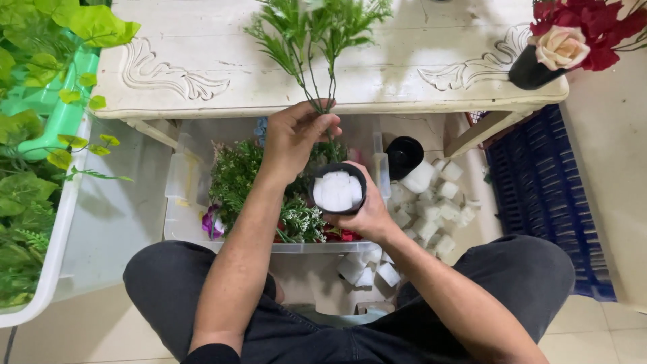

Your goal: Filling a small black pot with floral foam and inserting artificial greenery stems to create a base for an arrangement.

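**Green sprig held over a foam-filled pot**

At the far left a white tub (59, 229) holds broad-leaved artificial greenery (27, 135), with a bright green plastic piece behind it. Next along, under the edge of the carved cream table (202, 67), sits a clear plastic storage box (180, 202) packed with small-leaved fake foliage (236, 175), tiny white blossoms and a purple flower (212, 222) (no label can be made out on its wall).

The left hand (293, 138) is closed in a pinch around the thin stems of an artificial fern sprig (317, 27), which stands upright, its fronds spreading over the tabletop. Just below it, the right hand (367, 212) is wrapped around a small black pot (338, 189) filled with white foam; the fingers curl under and behind the pot, holding it above the box's front rim, between the person's knees. The stem ends hang just above the foam; whether they touch it cannot be told.

To the right, white foam cubes (431, 209) lie scattered on the floor beside a second black pot (403, 155). Further right lies a dark blue slatted crate (539, 195), and on the table's corner a black vase with a cream rose (559, 46) among red flowers.
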